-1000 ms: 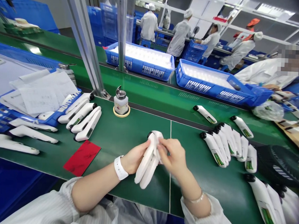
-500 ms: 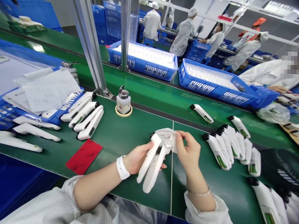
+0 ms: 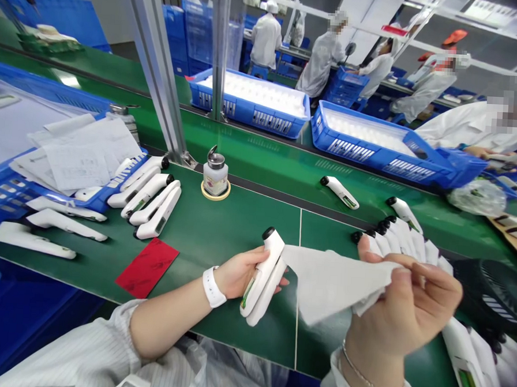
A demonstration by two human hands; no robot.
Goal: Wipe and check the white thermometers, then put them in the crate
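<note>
1. Thermometers, two of them I think, are sitting pressed together in the left hand point(image 3: 237, 271); the white handheld units point(image 3: 265, 275) are pointing black tips up and away, near the middle of the green bench point(image 3: 222, 226); fingers are wrapping round the lower half of the bodies, so that hand is gripping them firmly.
2. Right hand point(image 3: 401, 316) is pinching a white wipe point(image 3: 332, 281) between thumb and fingertips; the cloth is hanging slack toward the units, its left edge just about touching them.
3. Handling guess: the shells are looking like smooth, stiff plastic, light but a bit slippery; holding mid-body, clear of the green display strip and the dark sensor tip, seems safest; the wipe is soft and floppy, so a bunched pinch is working better than an edge hold.
4. Around them: a row of the same units point(image 3: 395, 238) lying to the right; another batch point(image 3: 149, 199) to the left beside a blue tray point(image 3: 7, 197) of papers; a red card point(image 3: 147, 267) near the left wrist; a small dispenser bottle point(image 3: 215, 175) further back.
</note>
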